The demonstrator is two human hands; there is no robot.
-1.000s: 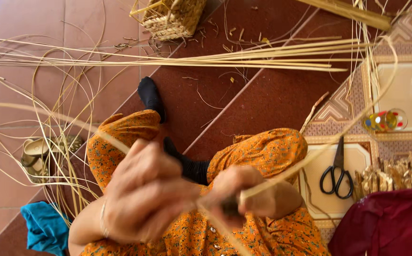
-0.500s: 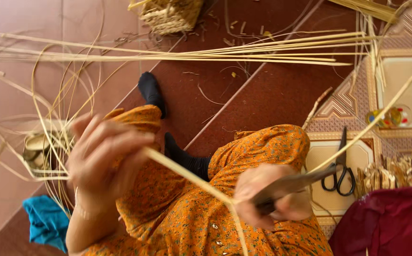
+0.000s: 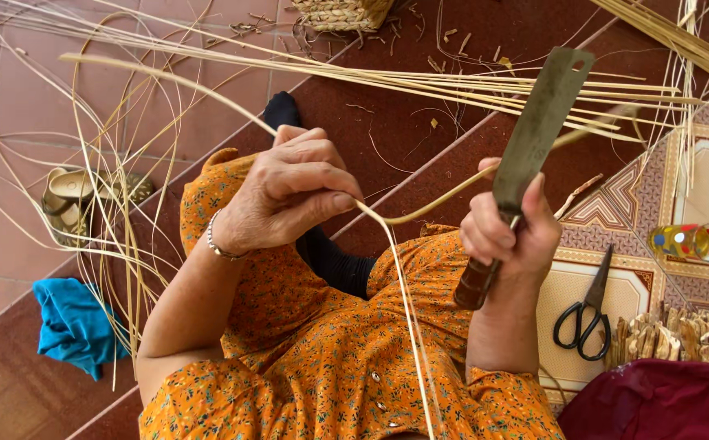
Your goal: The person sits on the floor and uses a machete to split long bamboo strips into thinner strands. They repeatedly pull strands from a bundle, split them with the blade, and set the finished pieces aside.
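Left hand (image 3: 289,191): grip pinched on a pale cane strip (image 3: 395,269), thumb and forefinger closed where the strip forks. One leg of the strip drops from the pinch toward the lap; the other curves right and up toward the knife. A further length runs from the back of this hand up and left.

Right hand (image 3: 505,236): grip clenched around the dark wooden handle of a broad flat-bladed knife (image 3: 538,126). Blade upright, tilted slightly right, long axis running up and away from the fist, squared tip uppermost.

Key relation: the strip's fork lies just left of the knife, between the two hands. The left hand is on it; the right hand is near but apart. The strip's upper leg passes behind or against the lower blade; contact cannot be told.

Further from the knife: orange floral dress (image 3: 330,358) below; scissors (image 3: 587,314) lower right on the patterned tile; glass jar (image 3: 689,242) to the right; bundle of long cane strips (image 3: 485,85) behind the blade; woven basket (image 3: 342,12) upper left; blue cloth (image 3: 73,322) far lower left.
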